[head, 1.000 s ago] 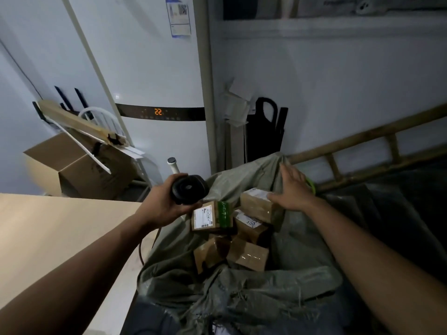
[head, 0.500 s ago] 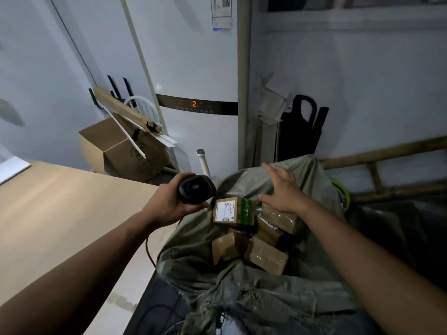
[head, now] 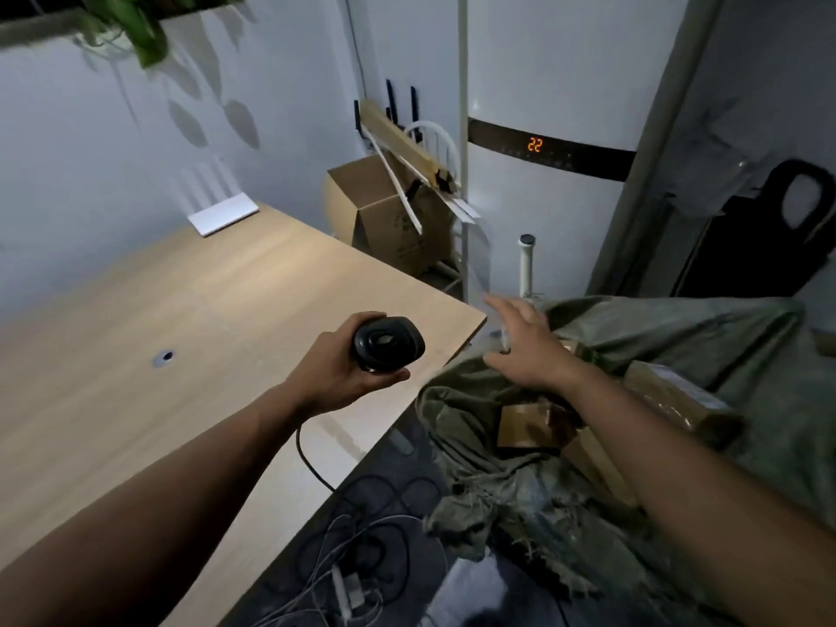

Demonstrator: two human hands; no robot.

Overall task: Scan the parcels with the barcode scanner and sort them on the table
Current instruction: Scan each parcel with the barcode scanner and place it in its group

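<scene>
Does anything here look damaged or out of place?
Yes. The grey-green woven sack holding the brown cardboard parcels has a torn, frayed front edge, and a tangle of cables lies loose on the floor.

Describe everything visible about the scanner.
The scanner is black, plastic-looking, with a rounded head whose oval window faces the camera. The left hand grips its handle, holding it above the table near the edge. A dark cable hangs below the wrist. It touches only the hand.
</scene>
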